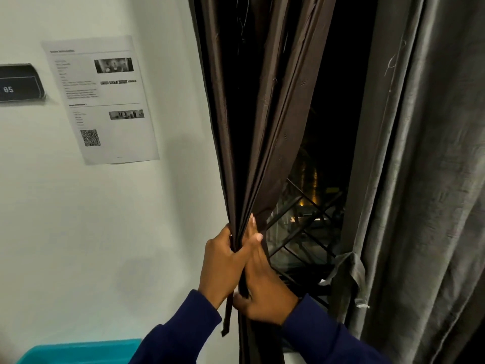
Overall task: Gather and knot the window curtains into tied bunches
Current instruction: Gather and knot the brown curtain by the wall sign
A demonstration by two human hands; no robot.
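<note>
Between the left hand (223,261) and right hand (262,282), both clenched, the gathered brown curtain (262,153).

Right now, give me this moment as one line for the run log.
step: gathering | left hand: shut on brown curtain | right hand: shut on brown curtain | knot: not yet tied | grey curtain: hanging at right

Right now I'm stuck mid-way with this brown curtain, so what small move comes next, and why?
Probably wrap the loose strip around the bunch. Both the left hand and right hand already squeeze the brown curtain together, no knot shows yet, and the strip hangs free below them.
</note>
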